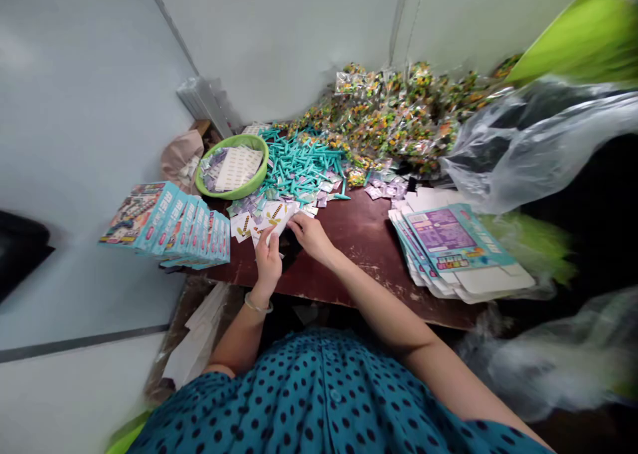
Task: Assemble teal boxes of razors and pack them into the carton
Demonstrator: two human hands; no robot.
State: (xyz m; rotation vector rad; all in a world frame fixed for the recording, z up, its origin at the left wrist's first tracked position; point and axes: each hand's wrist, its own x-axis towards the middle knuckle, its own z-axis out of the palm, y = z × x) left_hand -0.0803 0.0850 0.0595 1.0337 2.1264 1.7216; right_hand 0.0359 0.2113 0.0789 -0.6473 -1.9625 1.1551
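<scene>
My left hand [268, 262] is closed on a folded white paper leaflet [282, 221], held slanted over the near edge of the table. At the leaflet's right end, my right hand [311, 236] pinches with its fingers bent together. Beneath and beside them lie white printed sheets [241, 227] with a yellow and black picture. Just beyond the hands spreads a heap of turquoise plastic sticks [304, 165], mixed with small purple-and-white sachets [391, 189].
Turquoise boxes [172, 225] stand in a row at the left. Behind them a green basin [266, 168] holds sachets and a printed sheet. Bags of colourful small pieces [393, 115] pile against the wall. Flattened cartons [453, 244] and clear plastic [538, 141] lie at the right.
</scene>
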